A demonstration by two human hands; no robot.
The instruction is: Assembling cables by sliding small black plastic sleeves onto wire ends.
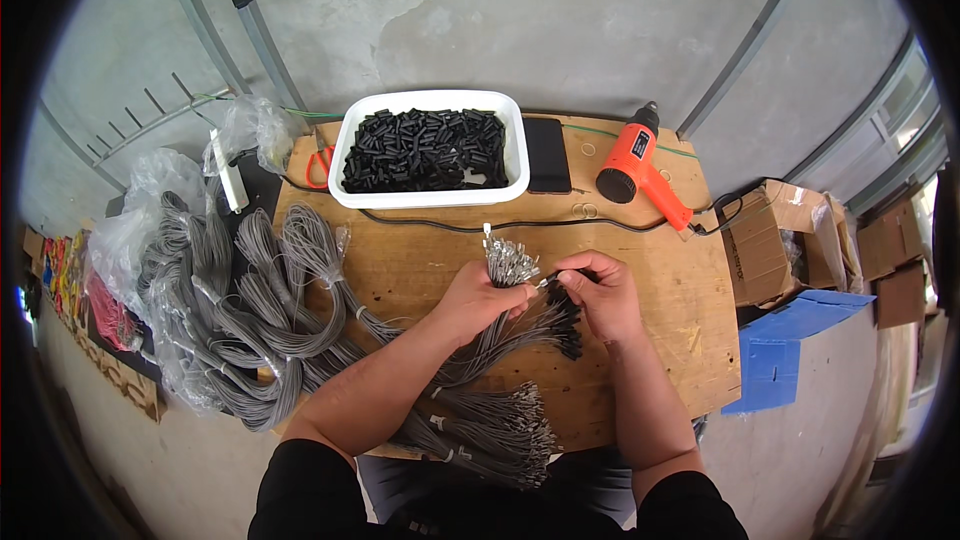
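Observation:
Over the middle of the wooden table, my left hand [476, 297] is closed round a bundle of grey cables [508, 262] whose bare metal terminals fan out above the thumb. My right hand [604, 295] pinches a short black sleeve [557, 277] at the end of one cable, close to the left thumb tip. Just below the right fingers lie several cable ends with black sleeves [568, 340] on them. Nearer me, another bundle of grey cables [500, 430] rests with bare terminals. A white tub [430, 199] of loose black sleeves [420, 148] stands beyond my hands.
An orange heat gun [632, 162] lies at the back right, its black cord [480, 229] crossing the table [680, 325]. Beside the tub are a flat black object [547, 162] and orange-handled scissors [318, 168]. Coiled grey cables [250, 310] cover the left side. Cardboard boxes [765, 240] stand right.

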